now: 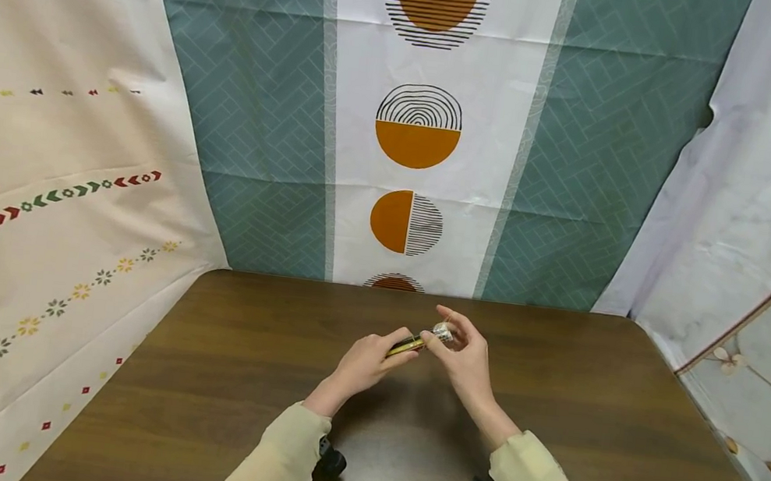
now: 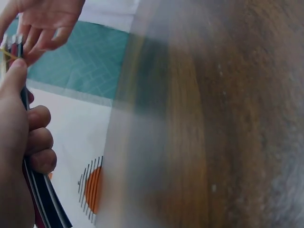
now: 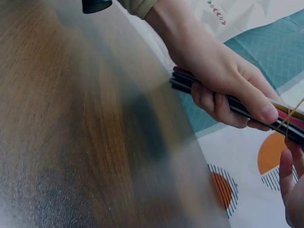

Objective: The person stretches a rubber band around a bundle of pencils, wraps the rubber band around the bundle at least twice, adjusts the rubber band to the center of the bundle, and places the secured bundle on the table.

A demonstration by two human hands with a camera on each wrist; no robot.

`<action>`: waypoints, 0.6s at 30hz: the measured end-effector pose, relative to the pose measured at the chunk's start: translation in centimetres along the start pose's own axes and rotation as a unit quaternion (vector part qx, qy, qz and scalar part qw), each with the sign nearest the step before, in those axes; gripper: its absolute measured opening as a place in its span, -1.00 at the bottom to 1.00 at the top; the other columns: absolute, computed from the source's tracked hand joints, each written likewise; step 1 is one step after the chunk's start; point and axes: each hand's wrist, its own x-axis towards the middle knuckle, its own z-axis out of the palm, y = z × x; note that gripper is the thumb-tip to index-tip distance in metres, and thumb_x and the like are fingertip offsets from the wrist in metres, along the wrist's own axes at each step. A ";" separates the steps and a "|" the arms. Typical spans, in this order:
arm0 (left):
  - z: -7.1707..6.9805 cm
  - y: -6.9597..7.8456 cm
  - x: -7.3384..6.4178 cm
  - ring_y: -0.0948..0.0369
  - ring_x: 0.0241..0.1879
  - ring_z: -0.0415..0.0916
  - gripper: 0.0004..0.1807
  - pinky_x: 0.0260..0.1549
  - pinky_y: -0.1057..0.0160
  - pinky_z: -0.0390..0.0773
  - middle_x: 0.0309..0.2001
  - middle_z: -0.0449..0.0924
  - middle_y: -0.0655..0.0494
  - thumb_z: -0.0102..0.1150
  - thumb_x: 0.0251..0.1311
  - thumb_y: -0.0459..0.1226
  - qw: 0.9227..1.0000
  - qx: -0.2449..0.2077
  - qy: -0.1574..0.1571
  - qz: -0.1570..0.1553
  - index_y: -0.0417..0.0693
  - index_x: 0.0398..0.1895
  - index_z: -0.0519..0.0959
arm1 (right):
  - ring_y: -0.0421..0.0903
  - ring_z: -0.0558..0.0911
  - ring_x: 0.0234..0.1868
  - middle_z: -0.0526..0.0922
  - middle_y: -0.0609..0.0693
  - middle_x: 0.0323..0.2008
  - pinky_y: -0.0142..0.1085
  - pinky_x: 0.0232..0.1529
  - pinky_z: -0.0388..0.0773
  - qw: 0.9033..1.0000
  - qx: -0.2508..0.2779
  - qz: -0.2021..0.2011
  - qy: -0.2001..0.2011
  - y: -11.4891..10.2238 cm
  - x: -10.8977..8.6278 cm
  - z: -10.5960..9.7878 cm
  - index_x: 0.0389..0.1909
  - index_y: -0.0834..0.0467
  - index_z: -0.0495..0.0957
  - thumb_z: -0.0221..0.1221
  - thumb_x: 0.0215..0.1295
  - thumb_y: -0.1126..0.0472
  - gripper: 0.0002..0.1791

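The head view is bright and fairly even; pale glare whitens the near middle of the table [image 1: 216, 379]; soft shadows darken the table beneath the left hand [image 1: 367, 360] and right hand [image 1: 471, 363]; both wrist views are dimmer and softer, with hazy reflections of the cloth [image 2: 78, 61] smeared along the table's edge beside it.

I see a slim black-red-yellow stick bundle [image 1: 406, 347] in the left hand [image 1: 362, 359], right hand [image 1: 469, 359] at its end, above the brown wooden table [image 1: 552, 399] — teal-and-white cloth [image 1: 259, 102] behind, cream patterned cloth [image 1: 52, 127] left, white marbled cloth [image 1: 756, 201] right.
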 end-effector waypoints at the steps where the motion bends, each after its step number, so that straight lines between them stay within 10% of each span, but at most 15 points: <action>1: 0.0 0.1 0.0 0.37 -0.65 0.22 -0.75 -0.61 0.42 0.22 -0.60 0.33 0.26 0.05 0.39 0.06 1.000 0.011 -0.005 0.007 0.13 -0.16 0.44 | -0.28 0.62 -0.27 0.66 0.01 -0.22 -0.44 -0.17 0.57 1.000 -0.005 -0.003 -0.005 0.0 0.0 -0.1 0.21 0.00 0.52 0.39 0.19 0.12 -0.46; 8: -0.5 0.5 0.2 0.36 -0.65 0.26 -0.75 -0.63 0.44 0.22 -0.62 0.41 0.27 0.14 0.33 0.04 0.995 0.090 -0.027 0.040 0.15 -0.10 0.47 | -0.24 0.54 -0.44 0.64 0.07 -0.33 -0.41 -0.37 0.47 0.999 -0.028 0.008 -0.020 0.2 0.1 -0.3 0.21 0.04 0.50 0.36 0.22 0.13 -0.48; 18: -0.6 0.0 -0.2 0.42 -0.75 0.09 -0.66 -0.68 0.49 0.07 -0.72 0.22 0.29 0.20 0.23 0.13 0.981 0.160 -0.061 0.095 0.10 -0.30 0.47 | -0.11 0.70 -0.21 0.76 0.07 -0.20 -0.22 -0.11 0.60 0.991 -0.062 0.088 -0.075 0.7 0.1 -0.8 0.18 0.05 0.57 0.37 0.19 -0.02 -0.46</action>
